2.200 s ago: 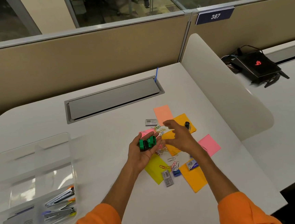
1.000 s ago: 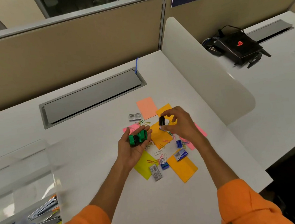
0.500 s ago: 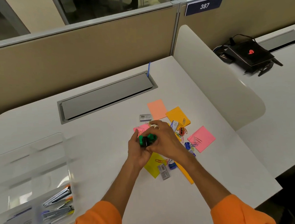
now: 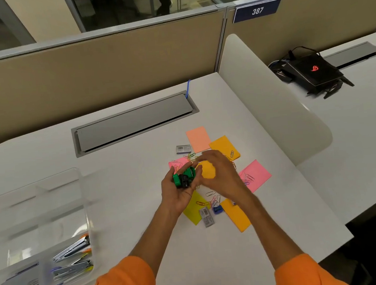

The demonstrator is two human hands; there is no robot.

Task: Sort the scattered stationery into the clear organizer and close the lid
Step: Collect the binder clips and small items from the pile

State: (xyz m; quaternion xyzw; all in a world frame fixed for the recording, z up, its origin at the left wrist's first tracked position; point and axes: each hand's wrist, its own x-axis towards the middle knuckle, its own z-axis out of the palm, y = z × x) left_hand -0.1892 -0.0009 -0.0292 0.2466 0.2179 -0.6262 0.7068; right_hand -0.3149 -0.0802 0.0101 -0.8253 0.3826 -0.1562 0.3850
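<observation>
Binder clips (image 4: 184, 178), green and black, lie cupped in the upturned left hand (image 4: 175, 195). The right hand (image 4: 218, 173) hovers just beside it, fingers loosely bent, holding nothing. The clear organizer (image 4: 29, 213) sits at the surface's (image 4: 118, 193) left edge with staplers (image 4: 72, 259) inside. Sticky notes (image 4: 257, 175) and paper clips (image 4: 211, 193) lie mid-surface.

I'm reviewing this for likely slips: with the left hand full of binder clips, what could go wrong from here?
The left hand holds several green and black binder clips heaped in its palm; the clear organizer sits far to the left, so one may drop on the way. Paper clips lie loose on the sticky notes; lifting a note could scatter them.
</observation>
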